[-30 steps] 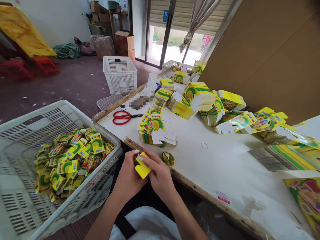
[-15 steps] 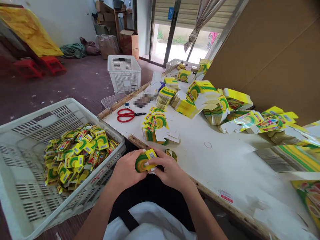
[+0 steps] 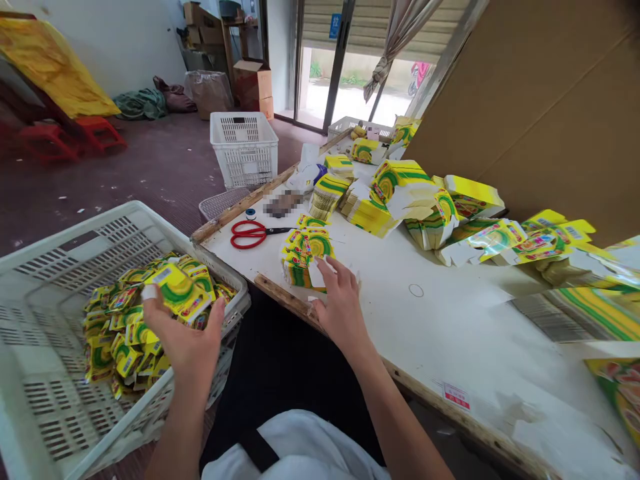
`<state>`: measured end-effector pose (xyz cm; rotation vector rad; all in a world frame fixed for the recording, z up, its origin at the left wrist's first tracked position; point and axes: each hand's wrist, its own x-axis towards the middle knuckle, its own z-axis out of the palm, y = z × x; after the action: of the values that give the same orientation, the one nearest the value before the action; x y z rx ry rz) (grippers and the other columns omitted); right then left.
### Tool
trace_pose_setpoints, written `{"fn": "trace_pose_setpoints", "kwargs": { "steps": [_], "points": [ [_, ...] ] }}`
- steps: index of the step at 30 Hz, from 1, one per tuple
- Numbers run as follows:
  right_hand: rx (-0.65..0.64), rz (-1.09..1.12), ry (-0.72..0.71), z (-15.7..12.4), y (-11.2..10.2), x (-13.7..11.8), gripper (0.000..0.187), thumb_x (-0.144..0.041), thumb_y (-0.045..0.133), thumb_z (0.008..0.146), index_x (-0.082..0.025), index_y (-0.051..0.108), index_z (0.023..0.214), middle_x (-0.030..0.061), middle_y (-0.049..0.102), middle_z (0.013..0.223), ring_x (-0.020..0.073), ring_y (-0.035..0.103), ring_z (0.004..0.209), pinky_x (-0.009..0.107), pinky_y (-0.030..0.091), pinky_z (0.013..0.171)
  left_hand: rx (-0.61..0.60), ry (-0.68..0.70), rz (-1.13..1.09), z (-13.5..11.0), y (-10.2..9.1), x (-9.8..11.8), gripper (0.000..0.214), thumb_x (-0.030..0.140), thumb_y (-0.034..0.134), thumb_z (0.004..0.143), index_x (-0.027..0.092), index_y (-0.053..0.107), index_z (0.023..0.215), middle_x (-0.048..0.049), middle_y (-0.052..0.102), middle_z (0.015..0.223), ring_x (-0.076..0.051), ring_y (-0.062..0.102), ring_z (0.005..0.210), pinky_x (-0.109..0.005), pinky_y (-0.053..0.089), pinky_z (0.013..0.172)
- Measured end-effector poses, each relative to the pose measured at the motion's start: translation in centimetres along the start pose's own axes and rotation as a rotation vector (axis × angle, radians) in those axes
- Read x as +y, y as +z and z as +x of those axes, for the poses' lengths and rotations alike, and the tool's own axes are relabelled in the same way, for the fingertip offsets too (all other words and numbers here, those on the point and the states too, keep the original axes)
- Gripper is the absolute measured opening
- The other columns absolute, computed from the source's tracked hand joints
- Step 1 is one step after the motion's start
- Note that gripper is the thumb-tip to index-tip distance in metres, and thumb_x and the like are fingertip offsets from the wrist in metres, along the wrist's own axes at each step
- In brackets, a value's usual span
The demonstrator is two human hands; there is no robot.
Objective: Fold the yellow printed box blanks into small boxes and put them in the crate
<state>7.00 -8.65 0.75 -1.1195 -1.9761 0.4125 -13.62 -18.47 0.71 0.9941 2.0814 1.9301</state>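
Observation:
My left hand (image 3: 187,343) is over the near side of the white plastic basket, its thumb and fingers spread apart. Just beyond those fingers is a small yellow-green box (image 3: 177,290), slightly blurred and apparently out of the grasp. My right hand (image 3: 344,310) reaches over the table edge to a small stack of yellow-green cartons (image 3: 303,257). Its fingers are apart at the white flaps of that stack, and the fingertips partly cover them. Many filled-looking small boxes (image 3: 125,357) lie heaped in the basket (image 3: 50,360).
Red-handled scissors (image 3: 249,235) and a small spool (image 3: 251,214) lie beyond the carton stack. More flat carton bundles (image 3: 373,210) line the back of the white table (image 3: 450,320). A wooden strip (image 3: 287,300) edges the table. Another white crate (image 3: 244,150) stands on the floor.
Both hands were together around a small box above my lap. My left hand has moved left with it over the basket and let go; my right hand has moved forward to the carton stack.

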Motion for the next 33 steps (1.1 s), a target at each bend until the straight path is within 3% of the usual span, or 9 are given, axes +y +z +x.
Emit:
{"fn": "trace_pose_setpoints", "kwargs": {
  "steps": [2,4,7,9,13,18,20,26,33],
  "points": [
    [0.055,-0.041,-0.016,0.5,0.4,0.8,0.039,-0.002,0.055,0.080,-0.025,0.070,0.108,0.0101,0.067,0.110,0.0286,0.060,0.103,0.051,0.048,0.091,-0.110,-0.101,-0.070,-0.8,0.4,0.0,0.075,0.038,0.082,0.063,0.019,0.046,0.127,-0.0146,0.046,0.139,-0.030,0.040,0.135,-0.048,0.028,0.116],
    [0.151,-0.018,-0.043,0.5,0.3,1.0,0.032,-0.005,0.050,0.086,-0.026,0.074,0.094,0.0075,0.071,0.094,0.0247,0.063,0.090,0.046,0.052,0.083,-0.362,-0.323,-0.250,-2.3,1.3,0.1,0.063,0.045,0.080,0.065,0.018,0.056,0.116,-0.0130,0.064,0.118,-0.031,0.058,0.118,-0.051,0.040,0.107],
    [0.270,0.098,-0.142,-0.2,-1.2,0.0,0.034,-0.008,0.048,0.090,-0.028,0.074,0.096,0.0064,0.071,0.094,0.0222,0.064,0.093,0.041,0.054,0.080,-0.681,-0.609,-0.586,-4.2,3.0,0.9,0.068,0.053,0.079,0.066,0.017,0.057,0.120,-0.0168,0.067,0.116,-0.031,0.063,0.111,-0.053,0.046,0.100],
    [0.210,0.207,-0.267,-1.0,-2.2,-0.9,0.035,-0.007,0.050,0.090,-0.031,0.074,0.097,0.0045,0.072,0.096,0.0204,0.065,0.098,0.039,0.055,0.083,-0.756,-0.693,-0.789,-4.3,3.9,1.9,0.077,0.065,0.075,0.063,0.018,0.058,0.122,-0.0181,0.064,0.124,-0.033,0.060,0.116,-0.052,0.047,0.100],
    [-0.150,0.341,-0.408,-2.7,-2.9,-1.7,0.035,-0.007,0.049,0.091,-0.031,0.072,0.100,0.0026,0.075,0.098,0.0186,0.068,0.103,0.039,0.054,0.093,-0.459,-0.684,-0.978,-2.5,5.0,3.9,0.069,0.070,0.060,0.073,0.018,0.062,0.118,-0.0142,0.066,0.121,-0.032,0.057,0.122,-0.048,0.046,0.102],
    [-0.448,0.266,-0.275,-4.0,-2.4,-1.9,0.046,-0.005,0.057,0.082,-0.026,0.060,0.124,0.0085,0.067,0.124,0.0255,0.052,0.130,0.055,0.035,0.111,-0.164,-0.614,-0.940,-2.2,5.6,4.3,0.053,0.059,0.057,0.083,0.019,0.063,0.118,-0.0126,0.070,0.113,-0.029,0.062,0.115,-0.046,0.048,0.101],
    [-0.439,0.284,-0.193,-4.3,-1.9,-2.4,0.055,-0.008,0.064,0.078,-0.024,0.055,0.129,0.0111,0.063,0.128,0.0269,0.052,0.128,0.052,0.038,0.109,-0.105,-0.569,-0.942,-3.0,5.8,4.1,0.058,0.063,0.057,0.081,0.020,0.062,0.120,-0.0130,0.070,0.115,-0.029,0.062,0.115,-0.046,0.048,0.100],
    [-0.113,0.397,0.098,-5.1,0.9,-4.6,0.045,-0.004,0.052,0.077,-0.024,0.060,0.118,0.0099,0.068,0.112,0.0239,0.064,0.105,0.040,0.052,0.093,-0.073,-0.497,-0.963,-4.4,6.7,4.5,0.072,0.073,0.056,0.075,0.020,0.060,0.124,-0.0144,0.064,0.125,-0.032,0.057,0.122,-0.046,0.049,0.099],
    [-0.103,0.534,0.305,-4.5,1.8,-5.0,0.023,-0.011,0.060,0.072,-0.021,0.058,0.092,0.0039,0.066,0.083,0.0194,0.063,0.076,0.033,0.054,0.071,-0.036,-0.468,-0.907,-5.2,6.9,4.3,0.075,0.076,0.059,0.070,0.024,0.059,0.123,-0.0116,0.065,0.124,-0.032,0.058,0.120,-0.046,0.050,0.098]
  ]
}}
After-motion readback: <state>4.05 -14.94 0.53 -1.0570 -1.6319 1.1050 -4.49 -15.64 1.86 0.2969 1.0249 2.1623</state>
